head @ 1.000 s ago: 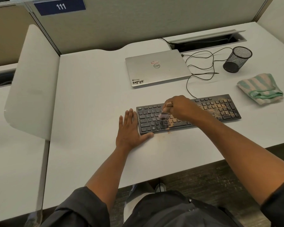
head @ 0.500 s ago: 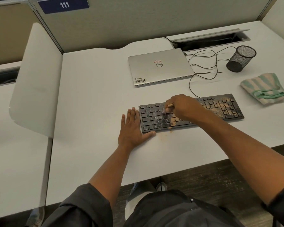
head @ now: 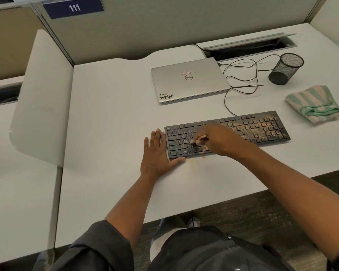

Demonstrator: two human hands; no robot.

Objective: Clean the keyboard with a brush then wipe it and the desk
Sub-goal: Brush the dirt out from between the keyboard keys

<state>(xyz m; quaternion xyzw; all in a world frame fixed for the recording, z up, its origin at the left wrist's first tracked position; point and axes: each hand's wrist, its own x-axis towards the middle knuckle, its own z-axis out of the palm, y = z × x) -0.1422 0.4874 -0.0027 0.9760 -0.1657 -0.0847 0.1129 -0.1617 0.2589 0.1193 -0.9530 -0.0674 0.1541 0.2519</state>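
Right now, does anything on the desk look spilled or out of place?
Yes. Tan dust coats the right half of the keyboard, and a small smear of it lies on the desk by the front edge, below the brush held by the right hand. The left hand rests flat at the keyboard's left end.

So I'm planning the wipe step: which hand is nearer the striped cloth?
Right. The right hand works the brush mid-keyboard; the left hand rests flat at its far end from the striped cloth.
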